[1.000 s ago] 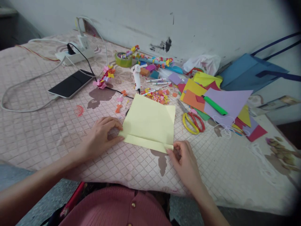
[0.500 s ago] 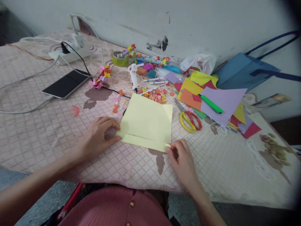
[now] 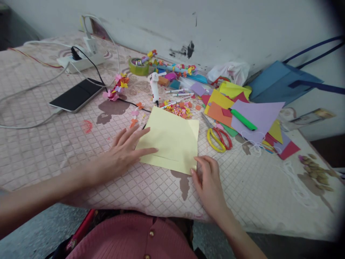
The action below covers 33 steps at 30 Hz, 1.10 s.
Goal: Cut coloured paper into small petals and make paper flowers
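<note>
A pale yellow sheet of paper [image 3: 172, 140] lies on the table before me, with a crease line near its front edge and a lifted far right corner. My left hand [image 3: 126, 147] is open, its fingers spread over the paper's left side, the thumb reaching above the crease. At the near right corner, my right hand [image 3: 208, 178] has curled fingers, with thumb and forefinger on the paper's edge. Scissors [image 3: 219, 139] with one yellow and one red handle lie right of the paper.
Behind the paper are a white glue gun [image 3: 154, 86], small paper scraps [image 3: 178, 109] and green tape [image 3: 138, 67]. Coloured paper [image 3: 256, 115] with a green cutter [image 3: 243, 119] lies right. A tablet [image 3: 77, 95] and a power strip [image 3: 83, 61] with cables occupy the left.
My left hand has let go of the paper's near left corner and spread out over the sheet, moving right and away from me. My right forefinger has shifted up along the right edge.
</note>
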Each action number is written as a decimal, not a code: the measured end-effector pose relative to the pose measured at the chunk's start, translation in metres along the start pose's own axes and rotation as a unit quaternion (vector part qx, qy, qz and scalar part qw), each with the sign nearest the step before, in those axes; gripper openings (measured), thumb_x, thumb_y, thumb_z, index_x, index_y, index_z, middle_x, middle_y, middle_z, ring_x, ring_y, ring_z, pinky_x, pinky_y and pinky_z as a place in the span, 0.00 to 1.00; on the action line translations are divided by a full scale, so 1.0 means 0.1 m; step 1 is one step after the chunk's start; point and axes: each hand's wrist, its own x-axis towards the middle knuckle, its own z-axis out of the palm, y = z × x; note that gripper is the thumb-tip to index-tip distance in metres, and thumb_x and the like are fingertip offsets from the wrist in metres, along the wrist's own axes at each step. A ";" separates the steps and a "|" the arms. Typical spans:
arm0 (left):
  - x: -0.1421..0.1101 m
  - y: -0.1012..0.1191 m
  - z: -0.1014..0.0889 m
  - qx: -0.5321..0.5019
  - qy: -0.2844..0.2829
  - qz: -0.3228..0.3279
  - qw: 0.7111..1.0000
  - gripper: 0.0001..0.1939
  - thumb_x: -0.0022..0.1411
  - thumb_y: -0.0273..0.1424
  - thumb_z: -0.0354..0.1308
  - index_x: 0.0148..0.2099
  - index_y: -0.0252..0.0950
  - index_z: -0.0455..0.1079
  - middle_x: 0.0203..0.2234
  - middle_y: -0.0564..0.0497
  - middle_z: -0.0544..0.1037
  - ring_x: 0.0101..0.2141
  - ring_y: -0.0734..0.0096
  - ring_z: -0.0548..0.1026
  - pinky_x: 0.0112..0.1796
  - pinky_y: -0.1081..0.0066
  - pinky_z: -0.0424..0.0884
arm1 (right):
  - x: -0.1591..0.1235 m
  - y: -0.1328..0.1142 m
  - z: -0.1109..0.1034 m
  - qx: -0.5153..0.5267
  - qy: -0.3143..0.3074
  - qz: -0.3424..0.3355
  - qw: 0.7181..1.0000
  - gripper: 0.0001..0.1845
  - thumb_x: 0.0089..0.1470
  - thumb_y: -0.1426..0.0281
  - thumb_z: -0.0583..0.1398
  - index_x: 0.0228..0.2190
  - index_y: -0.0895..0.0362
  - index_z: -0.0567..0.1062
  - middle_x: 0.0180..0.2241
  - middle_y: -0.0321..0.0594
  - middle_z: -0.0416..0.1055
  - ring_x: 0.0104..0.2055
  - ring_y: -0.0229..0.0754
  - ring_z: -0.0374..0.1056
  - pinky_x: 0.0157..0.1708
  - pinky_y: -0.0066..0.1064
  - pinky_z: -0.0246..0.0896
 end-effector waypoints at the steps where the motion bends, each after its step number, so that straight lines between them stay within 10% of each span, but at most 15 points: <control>1: 0.01 0.01 -0.02 0.021 -0.016 0.022 0.999 0.31 0.63 0.16 0.43 0.60 0.53 0.55 0.65 0.50 0.42 0.64 0.45 0.35 0.57 0.39 0.46 | 0.01 0.00 0.00 -0.007 -0.006 -0.006 1.000 0.18 0.56 0.75 0.53 0.50 0.57 0.62 0.47 0.49 0.58 0.50 0.51 0.57 0.50 0.48 0.59; 23: -0.01 -0.01 0.01 0.121 -0.051 0.163 0.978 0.28 0.62 0.26 0.52 0.63 0.50 0.54 0.66 0.49 0.46 0.64 0.44 0.42 0.58 0.39 0.42 | 0.00 -0.05 -0.02 -0.017 0.048 -0.120 0.992 0.15 0.55 0.78 0.55 0.46 0.58 0.68 0.48 0.49 0.65 0.52 0.50 0.60 0.50 0.48 0.60; 33: 0.01 0.01 0.00 0.124 -0.062 0.154 0.978 0.37 0.57 0.18 0.53 0.64 0.52 0.50 0.65 0.53 0.48 0.64 0.50 0.41 0.59 0.42 0.42 | 0.04 -0.57 0.01 -0.079 -0.111 -0.277 0.951 0.21 0.59 0.77 0.50 0.54 0.60 0.65 0.58 0.43 0.61 0.65 0.49 0.44 0.62 0.62 0.32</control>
